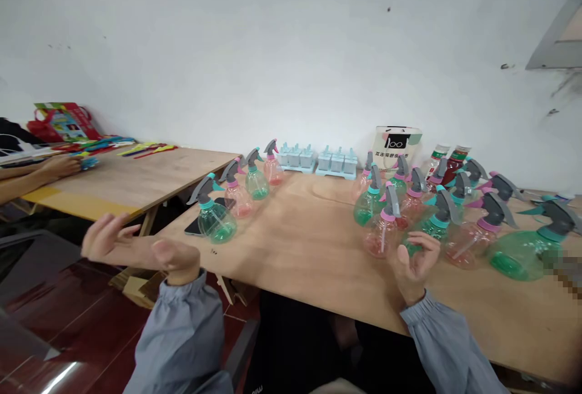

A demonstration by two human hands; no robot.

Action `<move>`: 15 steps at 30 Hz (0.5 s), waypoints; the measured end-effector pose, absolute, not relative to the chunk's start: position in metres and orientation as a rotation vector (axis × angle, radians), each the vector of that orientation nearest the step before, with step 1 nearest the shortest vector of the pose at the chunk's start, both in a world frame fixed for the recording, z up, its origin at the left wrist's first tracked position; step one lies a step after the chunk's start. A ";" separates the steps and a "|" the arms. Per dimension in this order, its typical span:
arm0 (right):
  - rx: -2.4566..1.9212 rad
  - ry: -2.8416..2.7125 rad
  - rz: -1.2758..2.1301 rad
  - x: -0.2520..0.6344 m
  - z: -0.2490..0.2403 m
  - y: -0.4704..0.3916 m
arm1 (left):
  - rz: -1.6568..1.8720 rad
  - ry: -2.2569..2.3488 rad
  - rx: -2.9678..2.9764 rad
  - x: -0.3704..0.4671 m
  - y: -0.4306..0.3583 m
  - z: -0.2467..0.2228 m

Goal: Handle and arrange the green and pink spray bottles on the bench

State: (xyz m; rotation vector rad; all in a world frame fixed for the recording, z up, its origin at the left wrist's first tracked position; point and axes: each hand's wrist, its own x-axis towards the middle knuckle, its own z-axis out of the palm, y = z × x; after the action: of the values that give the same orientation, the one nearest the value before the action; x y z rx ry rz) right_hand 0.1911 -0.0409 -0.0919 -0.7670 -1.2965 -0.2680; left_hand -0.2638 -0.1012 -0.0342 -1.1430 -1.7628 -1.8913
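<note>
Currently, from my remote seat, I see through the head camera two bare hands in grey-blue sleeves (182, 327) at a plywood table (309, 248) set against a white wall (236, 54). The left hand (139, 253) is off the table's left edge, over the floor, its fingers loosely bent and spread, with nothing in them that I can make out. Nearest to it is a green spray bottle (217, 225), the front one of four standing in a slanting row, green and pink by turns. A dark phone (194, 228) lies just beside that bottle.

The right hand (413, 270) is at the table's front, fingers curled, thumb well apart from them, the gap showing no object in its hold. It partly covers a second green bottle (426, 226); whether they touch, I cannot tell. Just left of it is a pink spray bottle (378, 239), part of a crowded upright group filling the right side.

Along the back I see two pale blue ice-pop moulds (336, 165) and a printed white bag (393, 154). On another table (113, 182), to the left, a co-worker's hand (61, 168) is near coloured strips (154, 150).
</note>
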 end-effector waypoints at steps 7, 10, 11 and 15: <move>-1.069 -1.282 -0.087 0.188 -0.104 -0.026 | -1.937 -1.348 -2.326 -0.080 -0.044 -0.025; -1.096 -1.375 0.105 0.184 -0.111 -0.024 | -1.975 -1.215 -2.807 -0.022 -0.022 -0.025; -1.088 -1.403 0.154 0.182 -0.113 -0.024 | -2.031 -1.212 -2.872 -0.007 -0.016 -0.022; -1.013 -1.507 0.254 0.176 -0.121 -0.029 | -2.381 -1.145 -3.015 0.019 -0.004 -0.009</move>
State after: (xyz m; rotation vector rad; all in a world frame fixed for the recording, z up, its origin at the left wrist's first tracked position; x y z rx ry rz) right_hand 0.1757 -0.0288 -0.1206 -1.0130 -1.5068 0.2544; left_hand 0.0188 -0.0044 -0.0088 -3.0145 -1.1452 -2.3807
